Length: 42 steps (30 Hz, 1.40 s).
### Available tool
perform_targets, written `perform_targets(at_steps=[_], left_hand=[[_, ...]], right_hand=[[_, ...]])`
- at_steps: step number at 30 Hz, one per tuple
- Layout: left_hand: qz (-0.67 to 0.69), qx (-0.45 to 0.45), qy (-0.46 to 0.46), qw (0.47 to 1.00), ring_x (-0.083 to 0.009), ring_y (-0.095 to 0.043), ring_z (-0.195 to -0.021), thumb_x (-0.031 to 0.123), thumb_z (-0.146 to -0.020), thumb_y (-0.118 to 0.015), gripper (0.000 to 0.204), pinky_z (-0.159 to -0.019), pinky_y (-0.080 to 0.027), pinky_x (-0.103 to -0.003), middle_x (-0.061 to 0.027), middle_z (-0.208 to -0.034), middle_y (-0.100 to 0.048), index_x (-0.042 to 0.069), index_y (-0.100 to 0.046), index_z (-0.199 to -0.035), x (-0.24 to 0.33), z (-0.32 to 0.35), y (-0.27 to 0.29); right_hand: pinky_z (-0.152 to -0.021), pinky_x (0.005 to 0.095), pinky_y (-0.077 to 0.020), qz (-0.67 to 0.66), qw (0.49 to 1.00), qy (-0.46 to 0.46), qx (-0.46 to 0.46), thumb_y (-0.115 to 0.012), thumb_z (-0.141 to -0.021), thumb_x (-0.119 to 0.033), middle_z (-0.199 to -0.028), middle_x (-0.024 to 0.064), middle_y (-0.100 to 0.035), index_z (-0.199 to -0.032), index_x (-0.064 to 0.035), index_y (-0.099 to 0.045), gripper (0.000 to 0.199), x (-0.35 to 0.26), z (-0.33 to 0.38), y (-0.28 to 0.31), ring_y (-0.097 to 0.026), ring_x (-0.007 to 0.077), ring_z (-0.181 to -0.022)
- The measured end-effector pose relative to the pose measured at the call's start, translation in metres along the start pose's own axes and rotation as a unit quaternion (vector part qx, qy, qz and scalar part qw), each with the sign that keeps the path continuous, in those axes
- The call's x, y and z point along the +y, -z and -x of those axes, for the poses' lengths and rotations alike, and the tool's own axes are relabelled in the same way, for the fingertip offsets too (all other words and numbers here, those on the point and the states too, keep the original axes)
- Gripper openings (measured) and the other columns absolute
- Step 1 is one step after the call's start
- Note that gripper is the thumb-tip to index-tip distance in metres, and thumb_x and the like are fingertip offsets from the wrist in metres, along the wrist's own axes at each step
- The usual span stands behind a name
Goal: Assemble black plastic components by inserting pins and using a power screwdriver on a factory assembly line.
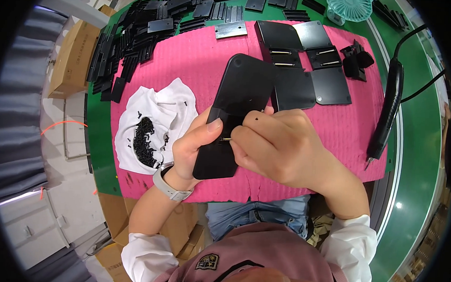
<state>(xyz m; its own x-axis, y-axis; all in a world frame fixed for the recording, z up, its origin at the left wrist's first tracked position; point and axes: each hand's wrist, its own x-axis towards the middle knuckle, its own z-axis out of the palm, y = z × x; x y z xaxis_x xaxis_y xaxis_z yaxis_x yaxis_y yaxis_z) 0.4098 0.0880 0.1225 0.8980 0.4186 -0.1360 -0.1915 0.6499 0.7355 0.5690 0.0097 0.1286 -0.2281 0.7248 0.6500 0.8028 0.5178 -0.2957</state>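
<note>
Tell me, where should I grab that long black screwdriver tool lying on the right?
Take the electric screwdriver around its thick middle body, coming from above. It lies flat on the green table with its tip toward the person and its cord at the far end, so the middle is free.

This is a factory assembly station. A green bench [414,147] carries a pink foam mat [198,65], with stacks of identical black plates [134,43] heaped at its far edge. Small black screws [146,140] lie piled on a white cloth [132,113], and a corded electric screwdriver [388,114] rests at the right. Cardboard boxes [72,58] stand beside the bench.
</note>
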Motion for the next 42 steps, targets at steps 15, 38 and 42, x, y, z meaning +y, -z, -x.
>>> perform_targets(at_steps=[15,38,42], left_hand=[[0.149,0.043,-0.02,0.988,-0.0267,-0.057,-0.113,0.03,-0.097,-0.038,0.05,-0.097,-0.045,-0.037,-0.017,-0.127,-0.054,-0.002,-0.042,-0.134,-0.01,0.013,0.017],[0.175,0.029,-0.036,0.984,-0.0235,-0.062,-0.102,0.027,-0.095,-0.042,0.048,-0.092,-0.048,-0.035,-0.0159,-0.12,-0.058,-0.003,-0.042,-0.132,-0.008,0.016,0.026],[0.091,0.066,-0.032,0.993,-0.0209,-0.061,-0.102,0.028,-0.094,-0.044,0.049,-0.089,-0.048,-0.032,-0.0139,-0.118,-0.059,-0.002,-0.042,-0.132,-0.012,0.016,0.023]], right_hand=[[-0.039,0.0326,-0.0405,-0.037,0.999,-0.013,0.008,-0.066,-0.064,-0.009,-0.064,0.0066,-0.047,-0.067,-0.0057,-0.05,0.016,0.002,-0.003,-0.002,-0.052,0.0209,-0.046],[-0.04,0.0302,-0.0389,-0.025,0.998,-0.044,0.045,-0.072,-0.066,-0.001,-0.069,0.0061,-0.051,-0.083,-0.0004,-0.061,0.021,0.005,-0.001,0.001,-0.049,0.0197,-0.046],[-0.038,0.0299,-0.0366,-0.023,0.996,-0.039,0.074,-0.071,-0.064,-0.001,-0.069,0.0063,-0.05,-0.085,0.0005,-0.059,0.024,0.004,0.004,-0.005,-0.048,0.0193,-0.045]])
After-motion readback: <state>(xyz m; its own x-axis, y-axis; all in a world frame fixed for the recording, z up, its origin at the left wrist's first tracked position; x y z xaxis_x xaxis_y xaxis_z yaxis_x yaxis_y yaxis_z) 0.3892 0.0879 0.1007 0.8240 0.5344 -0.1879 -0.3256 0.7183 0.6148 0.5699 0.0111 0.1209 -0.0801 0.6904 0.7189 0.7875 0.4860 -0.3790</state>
